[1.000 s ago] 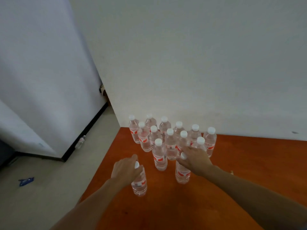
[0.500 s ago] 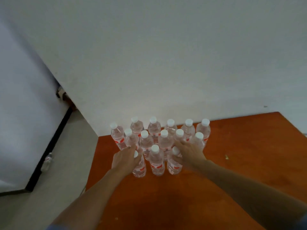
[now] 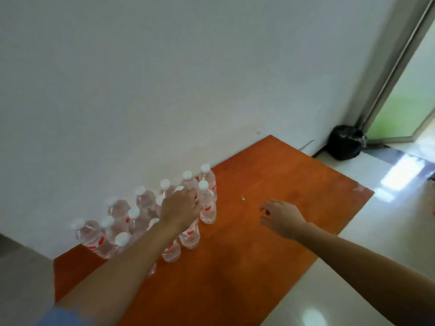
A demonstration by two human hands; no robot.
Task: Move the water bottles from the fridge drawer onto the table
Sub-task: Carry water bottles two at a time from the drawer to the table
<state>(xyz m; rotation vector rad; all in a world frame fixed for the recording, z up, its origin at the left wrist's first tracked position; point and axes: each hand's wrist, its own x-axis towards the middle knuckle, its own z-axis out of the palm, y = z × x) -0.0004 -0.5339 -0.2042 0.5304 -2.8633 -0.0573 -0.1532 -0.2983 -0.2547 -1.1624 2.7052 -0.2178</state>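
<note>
**Q.** Nearest the viewer, what do the hands show?

**A.** From a blue sleeve [image 3: 63,316] off the near-left edge of the table [image 3: 235,267], the left forearm reaches across the table. The left hand [image 3: 181,209] lies over the caps at the table-centre side of the bottle group, fingers bent downward. They hide the cap of the front bottle [image 3: 189,238], so it cannot be told whether they grip it. The right hand [image 3: 283,218] hovers above the table's middle, fingers loosely spread, holding nothing.

**Q.** And the task's objects?

**A.** The water bottles [image 3: 143,201] stand upright and closely packed on the table's far-left part, against the white wall [image 3: 164,90] behind the table. A small yellowish speck [image 3: 242,197] lies on the table near its middle. A black bag [image 3: 344,147] sits on the floor beyond the table's far-right corner. No fridge drawer is in view.

**Q.** What could go wrong?

**A.** The bottles are tall, narrow and crowded, and the left forearm passes just over the nearest ones. A low or sideways withdrawal would probably tip one into its neighbours. Those at the table's left edge could then roll off.
</note>
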